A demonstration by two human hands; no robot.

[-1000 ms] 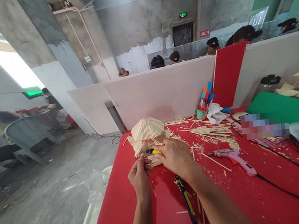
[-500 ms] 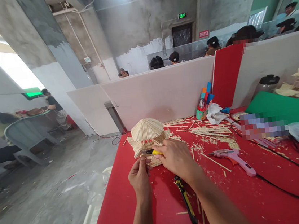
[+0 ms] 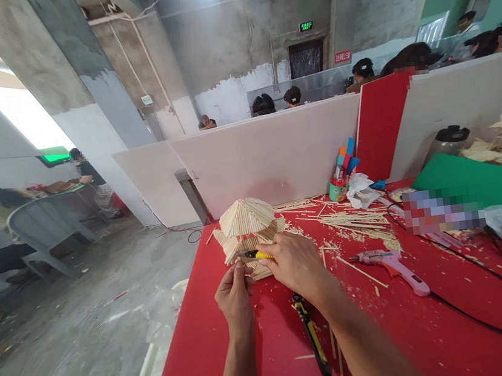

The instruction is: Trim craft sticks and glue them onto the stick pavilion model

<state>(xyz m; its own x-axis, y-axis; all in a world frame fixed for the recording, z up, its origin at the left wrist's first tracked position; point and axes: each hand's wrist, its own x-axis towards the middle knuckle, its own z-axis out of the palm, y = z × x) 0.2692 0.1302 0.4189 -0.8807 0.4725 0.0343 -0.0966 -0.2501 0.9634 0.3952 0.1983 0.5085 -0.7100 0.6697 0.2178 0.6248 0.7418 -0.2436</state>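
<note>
My right hand (image 3: 297, 261) is closed round a yellow-and-black utility knife (image 3: 259, 254), its metal blade pointing left toward my other hand's fingertips. My left hand (image 3: 236, 290) is pinched just under the blade; whatever sits between those fingers is too small to make out. Right behind both hands stands a small pavilion model (image 3: 248, 219) built of pale wooden sticks, with a pointed roof and flared lower eaves. My hands hide part of its base. A second black-and-yellow tool (image 3: 312, 336) lies on the table below my right wrist.
A pink glue gun (image 3: 393, 265) with a black cord lies at right on the red table (image 3: 196, 341). Loose wooden sticks (image 3: 355, 219) and shavings are strewn behind it. A cup of tools (image 3: 337, 189) stands by the white partition (image 3: 269, 155). People sit beyond it.
Both hands and the knife keep almost the same place. In the background at far right, people have shifted, and one has come into view.
</note>
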